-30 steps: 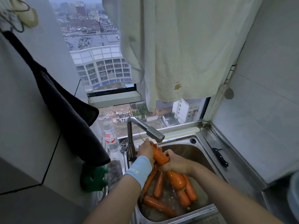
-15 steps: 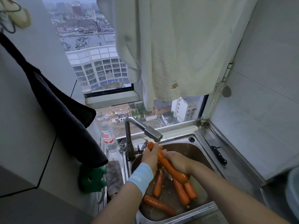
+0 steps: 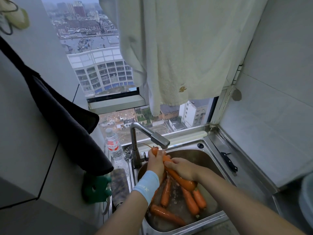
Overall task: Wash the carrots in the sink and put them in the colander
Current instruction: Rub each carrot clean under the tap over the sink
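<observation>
A long orange carrot [image 3: 185, 182] is held slanted under the faucet spout [image 3: 160, 142], its thin end up by the running water. My left hand [image 3: 155, 161], with a light blue wristband, grips the thin upper end. My right hand [image 3: 182, 168] wraps round its middle. Below them, several more carrots [image 3: 166, 214] lie wet in a round metal bowl [image 3: 203, 156] that sits inside the steel sink [image 3: 212, 219]. Whether this bowl is the colander cannot be told.
A water bottle [image 3: 113, 146] stands left of the faucet beside a green object [image 3: 96, 189] and a dark mat. A black-handled knife [image 3: 229, 161] lies on the steel drainboard to the right. A white towel [image 3: 177, 51] hangs over the window; a dark cloth [image 3: 64, 116] hangs at left.
The held carrot has dropped a little and tilted more steeply under the spout. My right hand has slid along it toward the thick end, and the view has shifted slightly.
</observation>
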The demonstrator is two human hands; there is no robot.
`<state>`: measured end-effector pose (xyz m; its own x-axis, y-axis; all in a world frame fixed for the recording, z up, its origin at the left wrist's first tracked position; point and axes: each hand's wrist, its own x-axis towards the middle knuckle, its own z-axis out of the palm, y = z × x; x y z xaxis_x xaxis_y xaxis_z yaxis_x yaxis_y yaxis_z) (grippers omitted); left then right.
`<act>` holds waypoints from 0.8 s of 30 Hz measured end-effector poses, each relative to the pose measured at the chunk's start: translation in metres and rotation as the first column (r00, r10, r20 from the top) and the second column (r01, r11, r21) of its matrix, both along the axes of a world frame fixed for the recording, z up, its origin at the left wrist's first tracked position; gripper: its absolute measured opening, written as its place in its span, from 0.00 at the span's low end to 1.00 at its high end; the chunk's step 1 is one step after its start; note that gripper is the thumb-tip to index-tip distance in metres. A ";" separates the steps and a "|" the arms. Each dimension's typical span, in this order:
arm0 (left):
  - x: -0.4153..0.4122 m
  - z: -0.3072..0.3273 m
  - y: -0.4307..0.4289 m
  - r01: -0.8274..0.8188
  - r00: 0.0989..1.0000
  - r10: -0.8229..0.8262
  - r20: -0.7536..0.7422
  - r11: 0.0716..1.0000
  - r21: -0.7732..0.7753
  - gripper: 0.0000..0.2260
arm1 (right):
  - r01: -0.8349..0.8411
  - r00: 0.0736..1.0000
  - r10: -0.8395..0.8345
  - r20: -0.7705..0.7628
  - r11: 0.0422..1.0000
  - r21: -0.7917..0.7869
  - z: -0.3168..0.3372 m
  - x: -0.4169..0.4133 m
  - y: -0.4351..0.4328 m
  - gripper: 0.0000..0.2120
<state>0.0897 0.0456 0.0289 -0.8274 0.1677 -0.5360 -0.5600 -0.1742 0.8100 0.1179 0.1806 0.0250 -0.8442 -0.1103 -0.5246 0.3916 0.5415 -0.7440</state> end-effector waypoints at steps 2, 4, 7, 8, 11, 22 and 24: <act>-0.013 -0.001 0.000 -0.022 1.000 0.023 0.007 0.996 -0.082 0.10 | 0.002 1.000 -0.001 -0.031 1.000 0.029 -0.001 0.002 -0.008 0.22; -0.026 -0.002 0.002 -0.109 0.994 0.112 0.014 0.984 -0.145 0.13 | -0.014 0.995 0.022 -0.094 0.996 0.089 0.001 0.003 -0.015 0.21; -0.032 0.006 0.001 -0.249 0.961 0.263 0.086 0.957 -0.149 0.14 | -0.070 0.984 0.097 -0.147 0.981 0.180 0.000 -0.001 -0.022 0.19; -0.032 0.008 0.000 -0.273 0.952 0.286 0.112 0.955 -0.119 0.14 | -0.078 0.983 0.111 -0.149 0.975 0.209 -0.001 -0.002 -0.022 0.20; -0.034 0.001 -0.006 -0.247 0.955 0.253 0.156 0.967 -0.058 0.12 | -0.130 0.962 0.203 -0.181 0.927 0.351 -0.003 -0.005 -0.012 0.26; -0.024 -0.014 -0.002 -0.054 0.991 0.050 0.125 0.998 0.033 0.08 | -0.160 0.979 0.165 -0.115 0.986 0.056 -0.003 -0.006 0.025 0.15; -0.030 -0.010 0.002 -0.134 0.978 0.134 0.161 0.991 -0.006 0.11 | -0.150 0.984 0.150 -0.097 0.989 0.010 0.000 -0.005 0.021 0.14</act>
